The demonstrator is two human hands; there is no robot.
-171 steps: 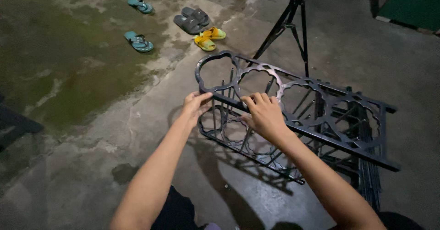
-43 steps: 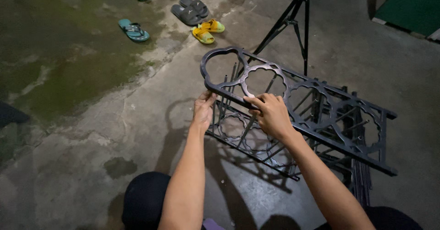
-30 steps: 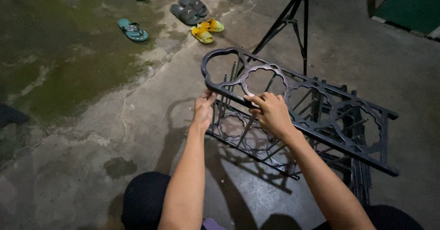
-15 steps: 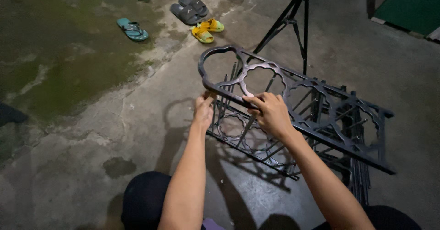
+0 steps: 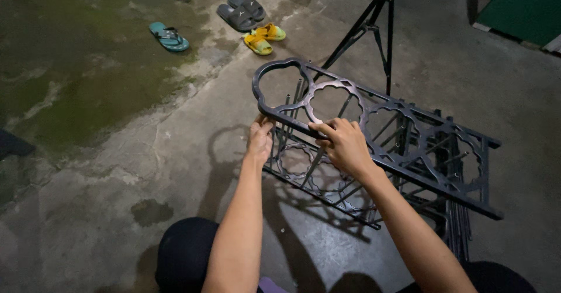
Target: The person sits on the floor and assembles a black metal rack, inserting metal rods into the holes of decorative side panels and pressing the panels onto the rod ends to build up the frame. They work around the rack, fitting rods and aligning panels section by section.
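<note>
A black plastic rack (image 5: 403, 135) with round scalloped openings lies tilted on the concrete floor, its upper panel raised over a lower panel joined by thin rods. My left hand (image 5: 259, 139) grips the near rail of the upper panel at its rounded left end. My right hand (image 5: 343, 144) is closed on the same rail a little to the right, thumb on top beside a round opening. Both forearms reach forward from the bottom of the view.
A black tripod (image 5: 374, 24) stands just behind the rack. Teal sandals (image 5: 168, 36), grey slides (image 5: 241, 9) and yellow sandals (image 5: 264, 37) lie on the floor at the back. A green mat (image 5: 520, 7) is at the top right. Mossy, stained concrete spreads to the left.
Both hands stay on the rack's near rail. The upper panel's left end has shifted slightly, and the view has moved only a little.
</note>
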